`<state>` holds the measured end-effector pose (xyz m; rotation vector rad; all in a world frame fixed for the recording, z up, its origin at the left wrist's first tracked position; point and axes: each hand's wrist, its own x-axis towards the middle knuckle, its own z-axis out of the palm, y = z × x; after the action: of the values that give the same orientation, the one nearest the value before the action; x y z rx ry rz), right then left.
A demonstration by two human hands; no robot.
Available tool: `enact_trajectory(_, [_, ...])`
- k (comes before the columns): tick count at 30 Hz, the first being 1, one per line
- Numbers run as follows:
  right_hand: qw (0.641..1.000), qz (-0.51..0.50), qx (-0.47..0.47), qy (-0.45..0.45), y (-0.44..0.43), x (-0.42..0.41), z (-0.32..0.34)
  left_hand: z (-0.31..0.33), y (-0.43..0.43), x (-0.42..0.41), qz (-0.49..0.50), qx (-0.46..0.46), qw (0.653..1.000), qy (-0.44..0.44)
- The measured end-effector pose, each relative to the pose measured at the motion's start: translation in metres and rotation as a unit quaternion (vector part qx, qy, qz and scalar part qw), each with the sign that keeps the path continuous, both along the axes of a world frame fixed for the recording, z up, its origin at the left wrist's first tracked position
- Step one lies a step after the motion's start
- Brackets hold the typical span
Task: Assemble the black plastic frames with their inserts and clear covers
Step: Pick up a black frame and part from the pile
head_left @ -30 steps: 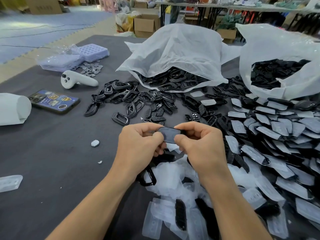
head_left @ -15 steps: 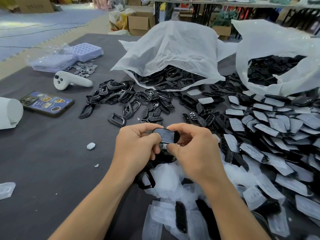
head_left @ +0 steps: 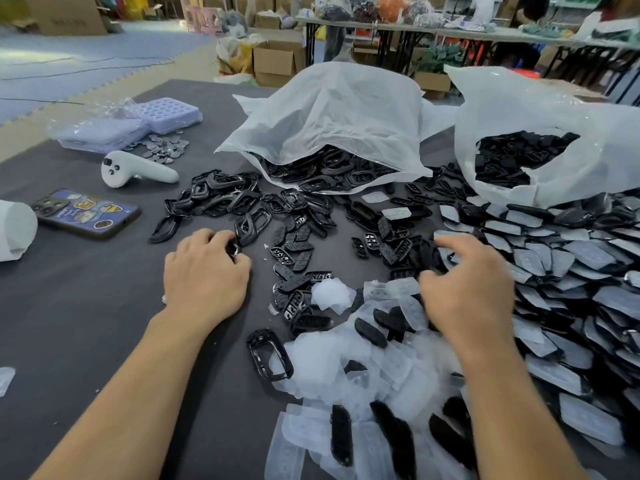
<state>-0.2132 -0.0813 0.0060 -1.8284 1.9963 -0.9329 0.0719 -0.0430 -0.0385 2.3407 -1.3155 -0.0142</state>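
My left hand (head_left: 204,271) lies on the dark table, its fingertips and thumb curled round a loose black frame (head_left: 234,248) at the near edge of the frame pile (head_left: 221,199). My right hand (head_left: 464,285), blurred, hovers with fingers spread and nothing in it, beside the heap of assembled covered pieces (head_left: 561,271). Black button inserts (head_left: 298,251) are scattered between my hands. Clear covers (head_left: 332,351) are piled in front of me, with a single black frame (head_left: 268,355) at their left edge.
Two white bags of black parts (head_left: 332,123) (head_left: 554,143) stand at the back. On the left are a phone (head_left: 86,213), a white controller (head_left: 135,169), a purple tray (head_left: 166,112), metal discs (head_left: 162,147) and a white roll (head_left: 14,230).
Both hands held one covered piece together at the centre; now they have parted. The right hand has swung right without the piece, and the left has reached forward to a loose frame.
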Motion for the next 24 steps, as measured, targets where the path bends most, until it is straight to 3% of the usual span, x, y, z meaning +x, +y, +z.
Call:
enact_trajectory(4, [0.987, 0.161, -0.002, -0.014, 0.009, 0.057, -0.006, -0.003, 0.000, 0.002, -0.033, 0.021, 0.998, -0.044])
enact_trajectory(8, [0.965, 0.252, 0.065, 0.036, -0.011, 0.108, -0.007, 0.003, 0.001, 0.013, -0.021, -0.015, 0.996, 0.086])
enact_trajectory(10, [0.957, 0.268, 0.092, 0.068, -0.024, 0.125, -0.006, 0.006, 0.003, 0.020, -0.024, -0.021, 0.993, 0.110])
enact_trajectory(16, [0.933, 0.307, 0.084, 0.172, -0.048, 0.144, -0.010, 0.003, 0.002, 0.020, -0.026, -0.068, 0.997, 0.039])
enact_trajectory(19, [0.935, 0.291, 0.102, 0.178, -0.051, 0.145, -0.009, 0.007, 0.003, 0.022, 0.036, -0.166, 0.984, 0.046])
enact_trajectory(21, [0.941, 0.276, 0.108, 0.165, -0.044, 0.144, -0.007, 0.011, 0.008, 0.016, 0.046, -0.242, 0.965, 0.085])
enact_trajectory(24, [0.963, 0.244, 0.068, 0.091, -0.030, 0.132, -0.004, 0.014, 0.011, -0.007, 0.032, -0.278, 0.929, 0.240])
